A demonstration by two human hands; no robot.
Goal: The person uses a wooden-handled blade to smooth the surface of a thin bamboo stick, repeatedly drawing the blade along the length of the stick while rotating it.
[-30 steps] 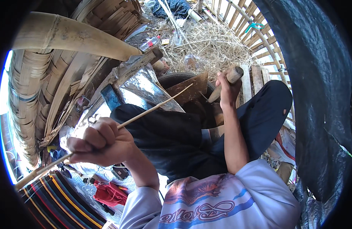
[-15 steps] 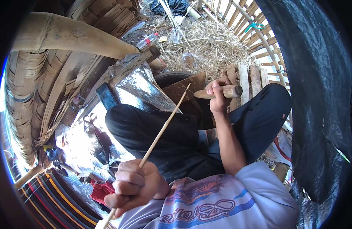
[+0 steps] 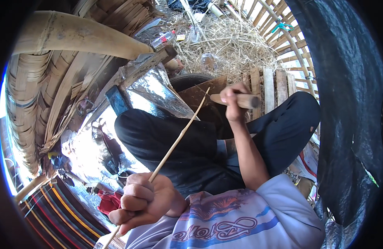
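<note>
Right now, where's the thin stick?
Head view, mostly left of centre: the stick runs through the left hand, its tip near the wooden handle in the right hand.

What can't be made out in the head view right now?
All in the head view:
Pale jointed stick: stretch inside the left grip hidden by fingers; near end cut off by the lower edge.
Wooden handle: partly covered by the right grip; whatever its front end carries is too thin to identify.
Striped cloth: cut off by the dark fisheye rim.
</note>
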